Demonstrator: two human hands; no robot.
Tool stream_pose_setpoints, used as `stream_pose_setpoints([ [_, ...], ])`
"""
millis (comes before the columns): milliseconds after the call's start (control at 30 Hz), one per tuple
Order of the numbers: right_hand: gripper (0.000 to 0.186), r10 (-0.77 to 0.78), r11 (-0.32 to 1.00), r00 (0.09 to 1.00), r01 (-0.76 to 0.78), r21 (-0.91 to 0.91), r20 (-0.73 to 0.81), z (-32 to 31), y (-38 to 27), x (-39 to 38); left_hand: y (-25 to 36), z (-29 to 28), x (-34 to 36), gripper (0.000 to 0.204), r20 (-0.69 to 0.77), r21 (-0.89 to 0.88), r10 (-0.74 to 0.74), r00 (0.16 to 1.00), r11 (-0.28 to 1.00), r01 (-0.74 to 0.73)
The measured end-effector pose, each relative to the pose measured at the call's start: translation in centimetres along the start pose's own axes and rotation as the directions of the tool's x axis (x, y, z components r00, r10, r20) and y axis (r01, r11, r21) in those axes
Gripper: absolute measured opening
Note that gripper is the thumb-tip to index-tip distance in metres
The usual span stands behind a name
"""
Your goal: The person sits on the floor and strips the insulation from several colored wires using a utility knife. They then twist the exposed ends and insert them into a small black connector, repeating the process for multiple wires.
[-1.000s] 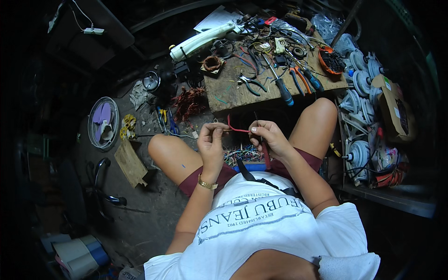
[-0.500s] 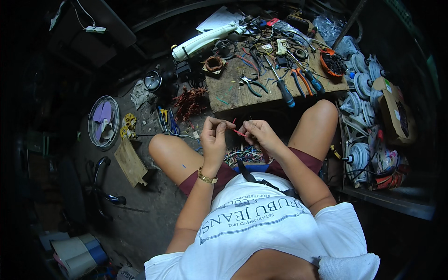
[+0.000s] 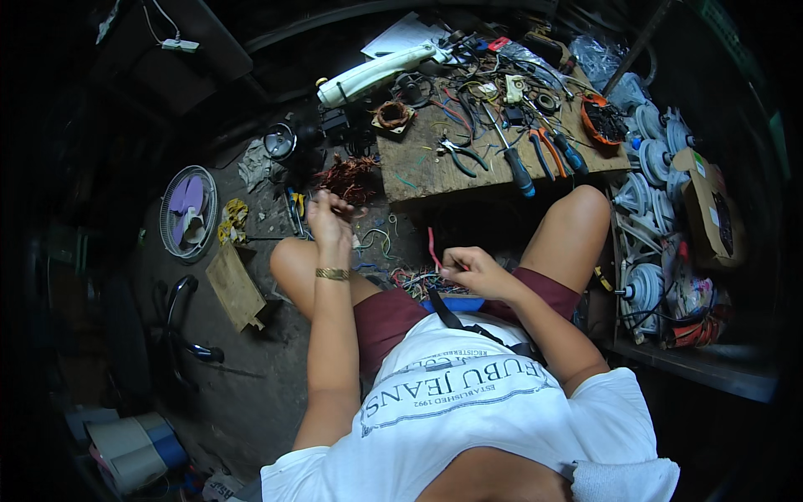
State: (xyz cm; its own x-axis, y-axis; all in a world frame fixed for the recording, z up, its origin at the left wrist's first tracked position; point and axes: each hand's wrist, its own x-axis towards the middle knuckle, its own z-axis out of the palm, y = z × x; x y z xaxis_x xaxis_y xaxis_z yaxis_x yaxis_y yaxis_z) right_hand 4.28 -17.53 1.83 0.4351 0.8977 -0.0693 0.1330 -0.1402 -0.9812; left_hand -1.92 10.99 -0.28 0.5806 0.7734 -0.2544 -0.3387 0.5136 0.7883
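My left hand [image 3: 333, 207] reaches forward past my left knee, fingers loosely extended and apart near tools on the floor [image 3: 298, 213] and a tangle of copper wire [image 3: 346, 176]; nothing shows in it. My right hand [image 3: 464, 268] pinches a short red wire [image 3: 432, 243], which stands up from my fingertips over my lap. Below it, many coloured wire scraps [image 3: 406, 280] lie above a blue item [image 3: 458, 303] between my thighs. More loose wires [image 3: 376, 238] lie just right of my left hand.
A wooden bench [image 3: 435, 188] holds pliers [image 3: 464, 159], screwdrivers [image 3: 519, 171], a coil [image 3: 391, 115] and an orange bowl [image 3: 590, 125]. Fan motor housings [image 3: 644, 284] and a carton [image 3: 711, 217] stack at right; a fan [image 3: 188, 213], wooden board [image 3: 234, 284] and chair base [image 3: 196, 347] are left.
My left hand has let go of the red wire and moved forward and left. My right hand has moved slightly down, still pinching the wire, which now points upward.
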Motion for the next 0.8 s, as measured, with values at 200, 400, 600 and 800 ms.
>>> stream_pose_setpoints([
  [200, 0.024, 0.105, 0.789, 0.985, -0.165, -0.591, -0.134, -1.2, -1.7, -0.1, 0.0, 1.1, 0.1, 0.012, 0.148, 0.159, 0.221, 0.964, 0.957, -0.243],
  [400, 0.025, -0.226, 0.932, 0.873, 0.064, -0.356, -0.433, 1.5, -4.6, 6.0, -2.0, 5.5, -5.9, 0.01, 0.152, 0.143, 0.212, 0.965, 0.962, -0.233],
  [600, 0.016, -0.296, 0.943, 0.841, 0.182, -0.279, -0.453, 2.3, -4.2, 7.9, -2.8, 5.5, -8.2, 0.009, 0.161, 0.005, 0.073, 0.984, 0.997, -0.075],
  [800, 0.011, -0.335, 0.942, 0.857, 0.317, -0.112, -0.392, 1.5, -4.1, 6.6, -3.1, 4.7, -8.8, 0.006, 0.34, -0.214, -0.302, 0.891, 0.898, 0.386],
])
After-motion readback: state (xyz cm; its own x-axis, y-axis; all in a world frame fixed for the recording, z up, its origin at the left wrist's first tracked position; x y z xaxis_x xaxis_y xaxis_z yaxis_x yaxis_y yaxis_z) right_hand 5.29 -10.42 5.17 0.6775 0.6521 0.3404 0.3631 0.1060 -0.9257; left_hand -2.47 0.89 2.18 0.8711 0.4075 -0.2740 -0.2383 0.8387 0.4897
